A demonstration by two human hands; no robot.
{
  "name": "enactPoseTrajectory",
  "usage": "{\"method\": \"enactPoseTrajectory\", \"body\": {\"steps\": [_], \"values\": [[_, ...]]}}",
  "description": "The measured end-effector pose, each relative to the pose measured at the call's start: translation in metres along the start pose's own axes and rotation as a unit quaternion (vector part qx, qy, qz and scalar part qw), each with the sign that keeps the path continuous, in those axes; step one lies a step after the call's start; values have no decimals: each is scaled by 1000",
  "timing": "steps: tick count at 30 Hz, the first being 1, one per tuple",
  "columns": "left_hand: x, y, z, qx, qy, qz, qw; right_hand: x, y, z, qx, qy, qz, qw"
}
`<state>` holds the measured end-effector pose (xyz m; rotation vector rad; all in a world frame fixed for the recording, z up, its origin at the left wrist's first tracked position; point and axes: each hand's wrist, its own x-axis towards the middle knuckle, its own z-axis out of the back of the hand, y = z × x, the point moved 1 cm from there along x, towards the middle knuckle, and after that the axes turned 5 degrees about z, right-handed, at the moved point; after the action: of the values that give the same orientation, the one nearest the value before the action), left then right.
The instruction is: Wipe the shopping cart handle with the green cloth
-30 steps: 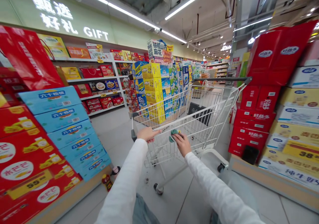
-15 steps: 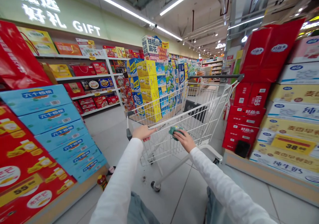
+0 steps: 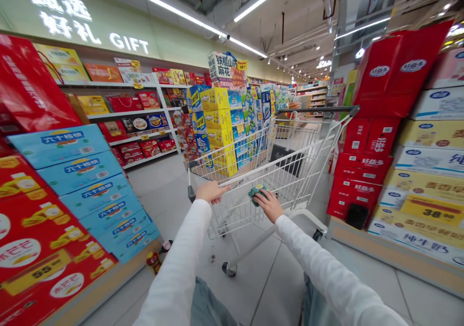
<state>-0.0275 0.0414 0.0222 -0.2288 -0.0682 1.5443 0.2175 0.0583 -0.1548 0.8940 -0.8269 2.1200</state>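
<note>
A white wire shopping cart (image 3: 250, 181) stands side-on in front of me, its dark handle at the right. My left hand (image 3: 211, 192) is at the upper side rail near the cart's left end, with curled fingers around the wire and the index finger pointing right along it. In my right hand (image 3: 267, 205) is a crumpled green cloth (image 3: 254, 193), pressed against the side wires below the rail. The fingers of that hand cover part of the cloth.
Light-blue cartons (image 3: 90, 166) are stacked at the left, with a small bottle (image 3: 153, 262) on the floor beside them. Red boxes (image 3: 357, 185) and milk cartons (image 3: 422, 185) rise at the right. A yellow box stack (image 3: 217, 127) and gift shelves (image 3: 145, 113) stand behind the cart.
The view has shifted slightly, so the surroundings sit a little further right. Both hands keep nearly the same place on the cart, with the cloth still under my right hand.
</note>
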Motion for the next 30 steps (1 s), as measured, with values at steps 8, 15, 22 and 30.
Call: {"method": "enactPoseTrajectory", "body": {"steps": [8, 15, 22, 30], "values": [[10, 11, 2, -2, 27, -37, 999, 3, -38, 15, 7, 21, -30, 999], [18, 26, 9, -13, 48, -70, 996, -14, -54, 25, 8, 17, 15, 1000], [22, 54, 13, -6, 46, -75, 996, -6, -63, 21, -15, 15, -15, 1000], [26, 92, 23, 0, 47, -45, 998, -6, -83, 36, -28, -28, -83, 996]]}}
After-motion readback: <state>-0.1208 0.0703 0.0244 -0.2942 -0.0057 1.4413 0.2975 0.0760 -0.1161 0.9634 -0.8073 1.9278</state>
